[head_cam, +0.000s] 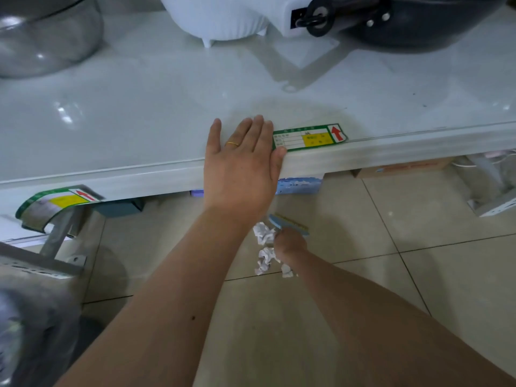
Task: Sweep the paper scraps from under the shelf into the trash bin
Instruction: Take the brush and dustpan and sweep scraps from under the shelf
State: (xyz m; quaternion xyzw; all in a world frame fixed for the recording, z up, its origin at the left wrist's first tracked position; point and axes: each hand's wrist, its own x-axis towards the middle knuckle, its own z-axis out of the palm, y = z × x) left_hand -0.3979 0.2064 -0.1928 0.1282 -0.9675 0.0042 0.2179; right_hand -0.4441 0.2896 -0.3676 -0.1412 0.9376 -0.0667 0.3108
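Note:
My left hand [241, 163] lies flat with fingers spread on the front edge of the white shelf [139, 129], thumb hooked over the lip. Down on the tiled floor, my right hand [290, 244] is closed around the handle of a small blue brush [282, 222] with tan bristles. Crumpled white paper scraps [264, 233] lie on the floor just left of the brush, and more paper scraps [265, 261] sit a little nearer to me. No trash bin is in view.
On the shelf stand a clear glass bowl [47, 32], a white appliance [223, 18] and a dark wok [418, 20]. Green price labels [310, 136] stick to the shelf edge. Boxes [402, 167] sit under the shelf. A metal shelf bracket [60, 236] stands at left.

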